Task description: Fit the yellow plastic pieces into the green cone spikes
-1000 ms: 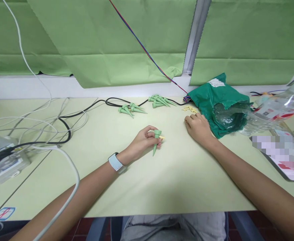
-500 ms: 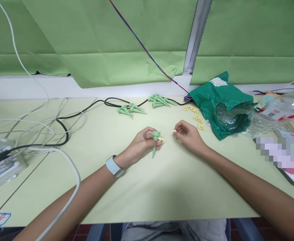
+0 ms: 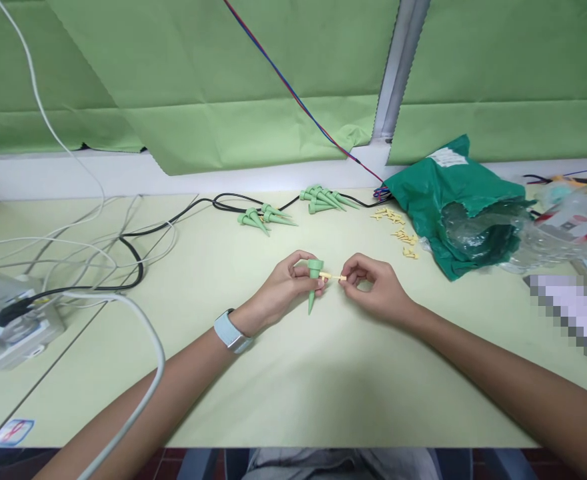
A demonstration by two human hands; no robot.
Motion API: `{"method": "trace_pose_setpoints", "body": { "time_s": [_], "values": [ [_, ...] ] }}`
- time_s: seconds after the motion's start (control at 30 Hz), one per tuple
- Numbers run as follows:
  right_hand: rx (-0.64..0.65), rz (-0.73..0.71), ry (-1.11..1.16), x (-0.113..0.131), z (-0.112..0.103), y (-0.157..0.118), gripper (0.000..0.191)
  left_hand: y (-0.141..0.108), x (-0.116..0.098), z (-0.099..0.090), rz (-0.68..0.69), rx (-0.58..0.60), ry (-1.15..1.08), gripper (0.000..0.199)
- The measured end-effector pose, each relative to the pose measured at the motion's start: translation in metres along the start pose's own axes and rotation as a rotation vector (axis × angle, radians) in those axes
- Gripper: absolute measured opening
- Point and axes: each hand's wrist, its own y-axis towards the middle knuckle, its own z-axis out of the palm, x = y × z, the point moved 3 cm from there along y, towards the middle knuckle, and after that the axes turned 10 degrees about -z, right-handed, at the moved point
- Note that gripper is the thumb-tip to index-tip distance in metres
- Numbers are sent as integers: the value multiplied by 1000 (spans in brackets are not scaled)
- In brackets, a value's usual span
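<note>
My left hand (image 3: 293, 280) is closed around a green plastic watering spike (image 3: 315, 268), held upright with its point down. A short yellow stub sticks out of the spike's side, toward the right. Between the fingertips of my right hand (image 3: 371, 283) is a small yellow plastic pin (image 3: 341, 278), whose thin end meets the yellow stub. Whether it has entered the stub is too small to tell. Beyond my hands lie several green spikes in two groups, a left group (image 3: 253, 219) and a right group (image 3: 323, 199). Several small yellow parts (image 3: 404, 236) are scattered farther right.
A torn green plastic bag (image 3: 438, 200) lies at the back right, with a clear plastic bottle (image 3: 568, 227) beside it. Black cable (image 3: 173, 223) and white cords run across the left of the table, near a power strip (image 3: 18, 333). One white cord passes over my left forearm.
My right hand has moved left, bringing the yellow pin up against the yellow stub on the spike. My left hand still holds the spike. The view has shifted slightly.
</note>
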Motion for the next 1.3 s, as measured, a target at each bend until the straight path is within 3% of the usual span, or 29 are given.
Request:
{"method": "trace_pose_setpoints", "body": {
  "time_s": [0.2,0.6,1.0,1.17,1.3],
  "values": [
    [32,-100,-44,8,6,-1,4,-1,1,2,2,50,62,32],
    [-49,-270,-150,18,5,-3,6,-6,3,7,-43,91,134,18],
    [-54,114,264,4,16,-5,32,-10,4,17,11,68,59,17],
    [12,141,211,2,18,-3,45,-10,4,20,16,84,65,16],
    [-10,94,253,5,15,-3,34,-11,5,18,-4,56,50,15]
  ]
}}
